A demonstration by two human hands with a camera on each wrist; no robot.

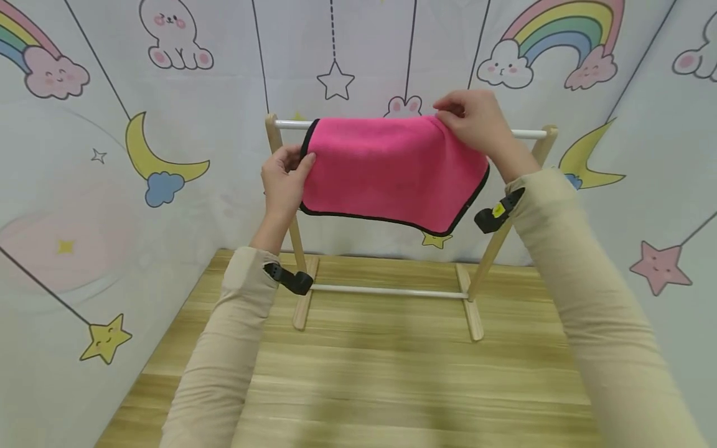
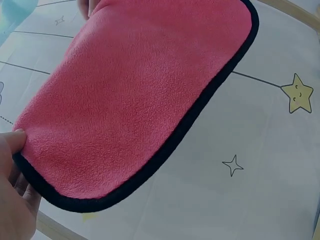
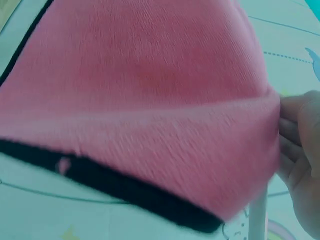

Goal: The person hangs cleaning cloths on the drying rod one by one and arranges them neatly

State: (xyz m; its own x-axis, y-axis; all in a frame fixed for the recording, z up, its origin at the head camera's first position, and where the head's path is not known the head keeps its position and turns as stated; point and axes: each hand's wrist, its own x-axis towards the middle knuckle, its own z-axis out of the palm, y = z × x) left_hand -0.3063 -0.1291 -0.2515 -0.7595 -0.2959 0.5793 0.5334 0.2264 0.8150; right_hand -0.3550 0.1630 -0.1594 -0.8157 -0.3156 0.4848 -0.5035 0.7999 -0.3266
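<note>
Pink cloth (image 1: 386,171) partly hiding rail (image 1: 529,134), left fingers (image 1: 305,164) and right fingers (image 1: 449,119) pinching it, wooden posts (image 1: 297,241), patterned backdrop (image 1: 235,93)

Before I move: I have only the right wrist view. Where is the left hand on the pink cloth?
Observer: In the head view, the left hand pinches the black-trimmed left edge of the pink cloth.
Operator: Does the white top bar show on both sides of it?
Observer: Yes, a length shows left of the cloth and another to the right, beyond the other hand.
Operator: And what is down below?
Observer: A lower white bar runs between two wooden feet.
</note>
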